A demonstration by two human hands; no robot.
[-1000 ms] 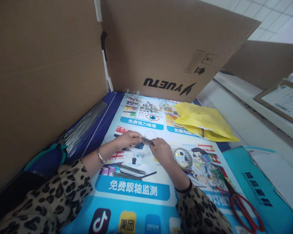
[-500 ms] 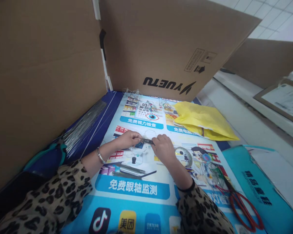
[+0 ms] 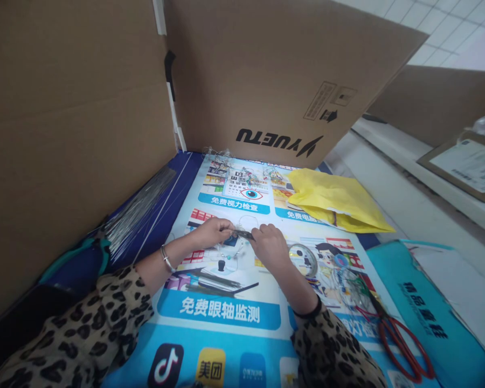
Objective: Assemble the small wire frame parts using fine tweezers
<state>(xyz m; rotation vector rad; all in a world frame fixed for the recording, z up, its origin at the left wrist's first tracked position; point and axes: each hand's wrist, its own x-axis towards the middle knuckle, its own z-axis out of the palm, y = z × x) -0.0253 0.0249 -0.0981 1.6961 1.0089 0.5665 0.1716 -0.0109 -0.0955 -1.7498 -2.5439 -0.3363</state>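
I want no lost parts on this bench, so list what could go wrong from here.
1. Both hands, left hand and right hand, pinch a small dark tool above thin wire and beads; a slip could scatter the beads over the busy printed poster, where they would be hard to spot.
2. The bundle of thin metal rods lies close beside the left forearm; a sideways elbow move might knock it.
3. Loose red rings by the right sleeve could snag.

Glossy printed poster (image 3: 226, 312) is gleaming under matt cardboard (image 3: 267, 70); shiny metal wires (image 3: 137, 210) are lying at nine o'clock.
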